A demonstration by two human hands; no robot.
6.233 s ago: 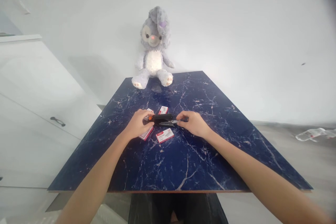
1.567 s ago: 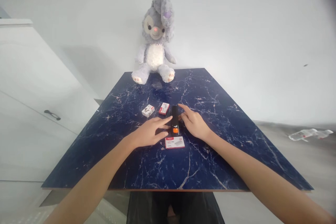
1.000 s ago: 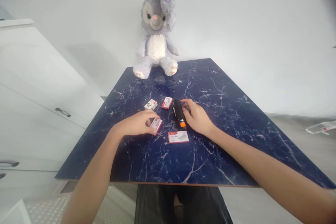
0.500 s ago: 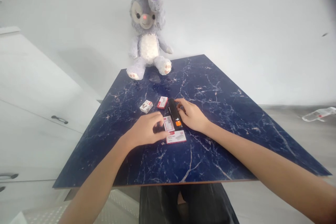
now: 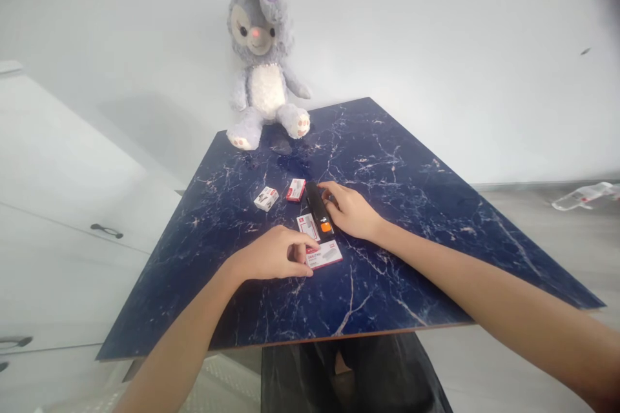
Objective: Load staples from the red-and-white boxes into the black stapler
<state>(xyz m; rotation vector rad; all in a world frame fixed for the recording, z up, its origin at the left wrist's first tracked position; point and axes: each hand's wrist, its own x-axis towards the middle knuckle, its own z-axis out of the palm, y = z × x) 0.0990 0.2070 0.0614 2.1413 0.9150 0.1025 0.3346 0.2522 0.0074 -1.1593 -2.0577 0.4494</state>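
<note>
My left hand (image 5: 271, 253) has its thumb and fingers around the left end of a flat white-and-red staple box (image 5: 327, 254), which lies nearest me. My right hand (image 5: 351, 210) rests on the table with bent fingers against the right side and far end of a black stapler (image 5: 316, 203) with an orange patch. Just left of the stapler lies another flat white-and-red box (image 5: 307, 226). Farther back are a small red-and-white box (image 5: 296, 190) and a small white box (image 5: 266, 199) with a dark picture on it.
A grey plush rabbit (image 5: 264, 87) sits at the far edge of the blue marbled table (image 5: 407, 174), against the wall. White drawers (image 5: 58, 219) with dark handles stand to the left. A clear plastic item (image 5: 584, 195) lies on the floor at the right.
My left hand has come nearer me, from beside the two flat boxes onto the left end of the nearest one, which has turned slightly. My right hand stays at the stapler.
</note>
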